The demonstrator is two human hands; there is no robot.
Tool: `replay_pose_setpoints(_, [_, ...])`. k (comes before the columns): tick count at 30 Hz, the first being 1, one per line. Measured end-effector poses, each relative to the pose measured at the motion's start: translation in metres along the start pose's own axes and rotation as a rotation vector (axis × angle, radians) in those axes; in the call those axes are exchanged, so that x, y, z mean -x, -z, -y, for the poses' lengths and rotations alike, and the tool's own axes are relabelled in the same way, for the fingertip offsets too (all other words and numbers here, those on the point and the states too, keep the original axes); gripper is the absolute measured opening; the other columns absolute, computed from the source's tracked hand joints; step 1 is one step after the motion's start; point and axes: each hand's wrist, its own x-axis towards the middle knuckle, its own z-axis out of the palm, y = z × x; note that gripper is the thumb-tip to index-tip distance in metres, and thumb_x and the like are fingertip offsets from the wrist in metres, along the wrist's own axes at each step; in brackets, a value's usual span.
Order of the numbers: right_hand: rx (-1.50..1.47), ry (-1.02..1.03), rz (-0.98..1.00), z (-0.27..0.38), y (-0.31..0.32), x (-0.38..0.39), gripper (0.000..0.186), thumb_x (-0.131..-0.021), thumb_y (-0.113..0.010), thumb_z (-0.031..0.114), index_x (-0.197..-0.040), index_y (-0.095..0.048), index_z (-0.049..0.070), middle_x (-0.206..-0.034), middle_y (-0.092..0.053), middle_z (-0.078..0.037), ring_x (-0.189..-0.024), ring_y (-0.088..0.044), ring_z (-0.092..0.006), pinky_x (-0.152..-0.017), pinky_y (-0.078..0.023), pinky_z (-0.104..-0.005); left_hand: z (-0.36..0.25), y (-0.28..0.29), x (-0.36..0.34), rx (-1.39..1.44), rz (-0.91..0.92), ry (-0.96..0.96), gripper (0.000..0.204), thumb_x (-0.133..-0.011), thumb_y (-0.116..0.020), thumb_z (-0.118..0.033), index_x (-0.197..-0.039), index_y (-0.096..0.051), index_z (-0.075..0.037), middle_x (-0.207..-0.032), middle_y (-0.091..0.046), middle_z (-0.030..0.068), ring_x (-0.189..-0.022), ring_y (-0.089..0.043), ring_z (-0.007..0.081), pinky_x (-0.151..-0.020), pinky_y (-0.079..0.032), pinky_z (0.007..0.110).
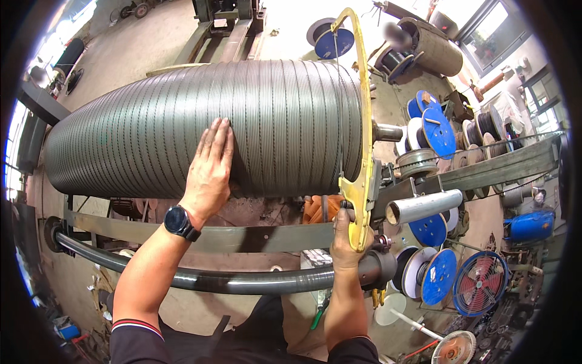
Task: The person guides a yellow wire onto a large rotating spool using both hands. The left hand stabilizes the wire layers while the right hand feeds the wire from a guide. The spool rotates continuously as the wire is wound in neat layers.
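Head view: from my distant seat I see a yellow-framed hacksaw (368, 115) standing at the right end of a large dark ribbed cylinder (285, 127), its thin blade (341, 121) lying across the ribs close to that end; I cannot tell from here how deep, if at all, the blade has gone in. The right hand (345, 239) has its fingers closed around the handle at the saw's near end, the thumb pointing up along it. The left hand (207, 173) lies on the near side of the cylinder, around the middle of its length, fingers straight and close together, pressed flat and gripping nothing. A black watch (177, 221) sits on the left wrist. Past the saw, a metal shaft (388, 132) sticks out of the cylinder's right end. On my side of the cylinder I see a long steel beam (242, 238), and nearer still a glossy black tube (254, 282) running into a dark collar (377, 270), with the right forearm passing over it near that collar. To the right of the saw I make out a short silvery pipe (424, 206), then blue-sided spools (439, 276) and a round fan (481, 283) with red blades. Near the lower edge, a green-handled tool (317, 318) shows left of the right forearm.
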Motion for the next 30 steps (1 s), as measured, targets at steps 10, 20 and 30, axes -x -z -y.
replay_pose_setpoints(10, [0.1, 0.064, -0.096, 0.005, -0.002, -0.008, 0.008, -0.094, -0.072, 0.007, -0.092, -0.072, -0.001, -0.07, -0.062, -0.011, -0.059, -0.062, -0.0301, -0.056, -0.047, -0.0401, 0.002, -0.004, -0.002, -0.001, -0.015, -0.01, 0.082, -0.075, -0.057, 0.013, -0.155, -0.038, 0.014, -0.168, -0.03, 0.0273, -0.159, -0.026, 0.0405, -0.133, -0.022, 0.049])
replay_pose_setpoints(20, [-0.197, -0.314, -0.049, 0.007, 0.017, 0.038, 0.009, -0.092, -0.072, 0.004, -0.095, -0.074, -0.004, -0.08, -0.073, -0.021, -0.072, -0.074, -0.0379, -0.064, -0.057, -0.0438, 0.003, -0.002, -0.001, 0.018, -0.024, -0.025, 0.083, -0.075, -0.058, 0.012, -0.155, -0.037, 0.015, -0.168, -0.031, 0.0277, -0.159, -0.026, 0.0408, -0.133, -0.023, 0.049])
replay_pose_setpoints(30, [-0.059, -0.254, 0.069, 0.011, 0.03, 0.05, 0.014, -0.088, -0.075, 0.006, -0.098, -0.074, -0.004, -0.083, -0.074, -0.02, -0.075, -0.076, -0.0358, -0.069, -0.058, -0.0412, 0.012, -0.003, 0.004, -0.002, -0.024, -0.015, 0.084, -0.074, -0.058, 0.011, -0.155, -0.037, 0.015, -0.168, -0.029, 0.0276, -0.159, -0.026, 0.0415, -0.133, -0.023, 0.049])
